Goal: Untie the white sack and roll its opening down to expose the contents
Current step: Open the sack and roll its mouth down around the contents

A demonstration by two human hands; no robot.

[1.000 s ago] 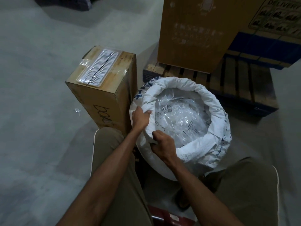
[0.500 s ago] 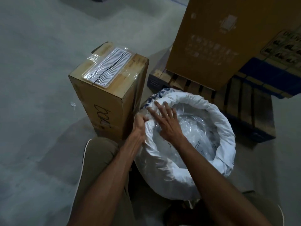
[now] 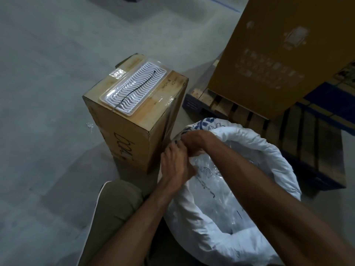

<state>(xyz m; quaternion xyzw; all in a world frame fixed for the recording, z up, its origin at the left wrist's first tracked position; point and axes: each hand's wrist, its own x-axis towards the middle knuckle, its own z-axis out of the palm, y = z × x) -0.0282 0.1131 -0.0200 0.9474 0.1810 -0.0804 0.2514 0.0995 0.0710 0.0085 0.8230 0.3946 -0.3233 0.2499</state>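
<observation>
On the floor between my knees, white sack (image 3: 269,156) untied, rim mostly rolled; left hand (image 3: 175,166) and right hand (image 3: 196,139) both grip closed on rim next to cardboard box (image 3: 134,131), to fold it lower off the clear plastic packets (image 3: 217,189).

head cam | looks forward-down | close over sack (image 3: 269,154) | single view

Floor (image 3: 48,131): sack (image 3: 269,150), box (image 3: 134,120), pallet (image 3: 317,150)
</observation>
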